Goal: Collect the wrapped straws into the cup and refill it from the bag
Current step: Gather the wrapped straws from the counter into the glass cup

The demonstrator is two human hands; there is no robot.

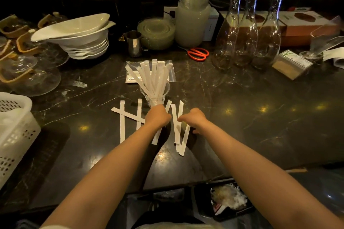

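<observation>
A clear plastic cup stands mid-counter, holding several white paper-wrapped straws that fan upward. Behind it a clear plastic bag lies flat. More wrapped straws lie loose on the dark counter, three crossed at the left and a few at the right. My left hand is just in front of the cup, fingers curled around one straw that sticks out above and below the fist. My right hand is beside it, fingertips pinched on a straw of the right group.
Stacked white bowls, a steel jug, stacked lids and red scissors sit behind the bag. Three glass carafes stand at right. Glass teapots and a white basket are at left. A bin sits below the counter edge.
</observation>
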